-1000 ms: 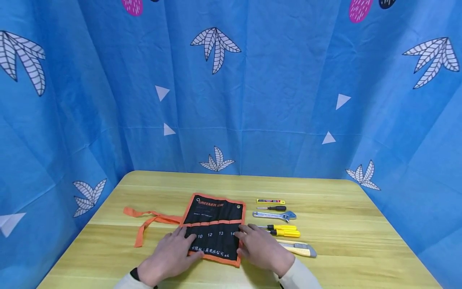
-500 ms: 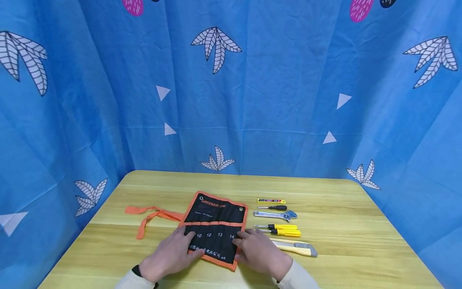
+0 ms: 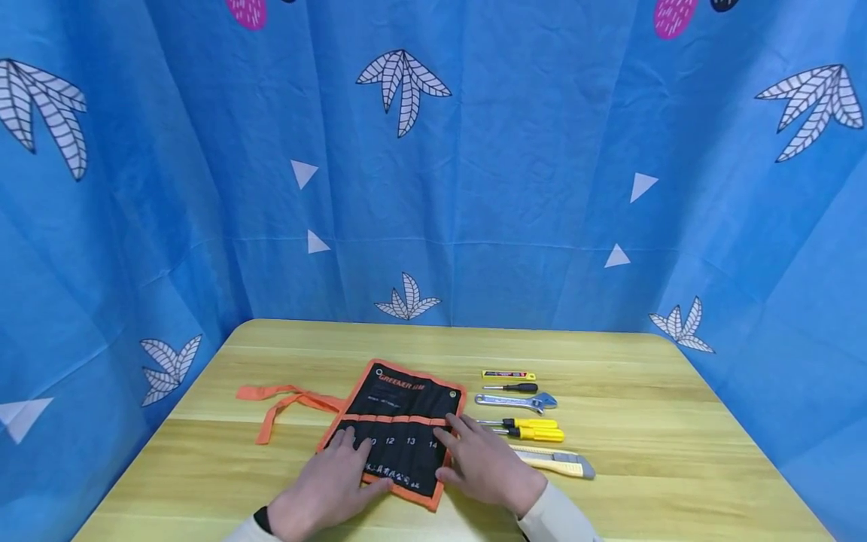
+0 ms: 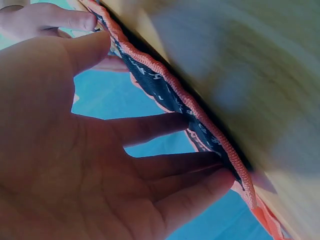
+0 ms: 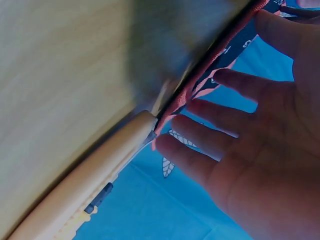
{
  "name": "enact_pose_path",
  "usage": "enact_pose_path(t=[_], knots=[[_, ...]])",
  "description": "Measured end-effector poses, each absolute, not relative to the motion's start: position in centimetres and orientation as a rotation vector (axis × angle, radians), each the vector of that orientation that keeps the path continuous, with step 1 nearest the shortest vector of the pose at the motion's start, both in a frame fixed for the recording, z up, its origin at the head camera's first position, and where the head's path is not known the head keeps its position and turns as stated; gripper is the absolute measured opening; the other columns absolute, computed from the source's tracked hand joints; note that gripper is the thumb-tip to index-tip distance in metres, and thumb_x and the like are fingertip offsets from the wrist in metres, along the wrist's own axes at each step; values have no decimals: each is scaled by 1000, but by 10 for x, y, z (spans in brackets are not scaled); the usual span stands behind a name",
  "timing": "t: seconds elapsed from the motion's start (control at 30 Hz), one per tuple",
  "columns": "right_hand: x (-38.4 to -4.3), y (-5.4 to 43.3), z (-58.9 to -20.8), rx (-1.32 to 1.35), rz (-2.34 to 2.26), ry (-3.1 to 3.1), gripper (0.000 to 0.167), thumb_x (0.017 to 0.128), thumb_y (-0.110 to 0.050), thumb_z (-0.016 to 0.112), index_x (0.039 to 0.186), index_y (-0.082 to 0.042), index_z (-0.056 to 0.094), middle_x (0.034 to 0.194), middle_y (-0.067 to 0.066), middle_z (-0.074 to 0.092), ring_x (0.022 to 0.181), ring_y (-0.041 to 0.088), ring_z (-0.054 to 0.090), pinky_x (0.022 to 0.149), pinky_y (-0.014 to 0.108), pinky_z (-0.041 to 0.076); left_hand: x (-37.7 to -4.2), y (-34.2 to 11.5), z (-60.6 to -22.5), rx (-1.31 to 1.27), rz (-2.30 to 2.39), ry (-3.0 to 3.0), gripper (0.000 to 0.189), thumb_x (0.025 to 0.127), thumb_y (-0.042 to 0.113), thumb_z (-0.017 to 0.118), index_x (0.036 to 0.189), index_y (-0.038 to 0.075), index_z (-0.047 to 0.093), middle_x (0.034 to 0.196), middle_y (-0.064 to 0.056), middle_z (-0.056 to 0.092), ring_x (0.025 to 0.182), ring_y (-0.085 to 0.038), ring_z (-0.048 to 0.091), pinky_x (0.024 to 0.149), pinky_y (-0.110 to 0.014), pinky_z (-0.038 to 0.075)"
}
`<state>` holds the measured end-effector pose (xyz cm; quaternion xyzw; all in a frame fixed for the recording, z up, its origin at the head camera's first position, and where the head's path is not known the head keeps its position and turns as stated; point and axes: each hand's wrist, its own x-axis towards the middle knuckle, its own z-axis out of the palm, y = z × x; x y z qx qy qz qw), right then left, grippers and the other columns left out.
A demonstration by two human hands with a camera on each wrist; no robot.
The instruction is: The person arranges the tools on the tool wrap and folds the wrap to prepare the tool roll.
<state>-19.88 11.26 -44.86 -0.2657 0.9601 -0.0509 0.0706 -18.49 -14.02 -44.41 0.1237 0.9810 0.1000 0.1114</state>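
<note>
A black tool pouch (image 3: 400, 395) with orange trim and numbered pockets lies flat and slightly turned on the table. My left hand (image 3: 332, 478) rests on its lower left part, fingers spread and fairly straight. On the lower right edge lies my right hand (image 3: 489, 468), fingers extended and touching the fabric. The left wrist view shows the left fingertips (image 4: 220, 172) against the pouch near its orange border. In the right wrist view, the right palm (image 5: 260, 150) faces the camera, its fingers loosely spread along the edge. Neither hand grips anything. The hands cover parts of the lower pockets.
Orange ties (image 3: 298, 395) trail left from the pouch. To its right lie a yellow blade case (image 3: 508, 374), a black-handled screwdriver (image 3: 521, 388), an adjustable wrench (image 3: 516, 403), two yellow-handled screwdrivers (image 3: 538, 434) and a utility knife (image 3: 562, 464). A blue curtain (image 3: 528, 150) surrounds the wooden table (image 3: 650, 421).
The pouch has turned slightly clockwise, its lower edge swinging left. My left hand has moved a little right onto it with fingers more spread. The right hand has shifted only slightly.
</note>
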Motion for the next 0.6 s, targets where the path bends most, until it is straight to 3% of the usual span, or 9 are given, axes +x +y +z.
enact_pose_path(t=[0.2,0.6], knots=[[-198,111,-448,-788,-160,2861,65,96,-60,60,148,-20,57,155,12,49,143,37,45,115,55,40,-185,-140,-447,347,299,2885,85,85,69,68,134,-1,63,144,-35,50,136,-51,46,102,-70,44],[-191,106,-444,-878,-65,2885,56,95,-57,65,136,-19,65,126,2,62,120,26,59,106,51,48,-189,-147,-449,334,326,2897,85,85,69,69,134,-1,63,145,-35,49,137,-52,45,101,-70,44]])
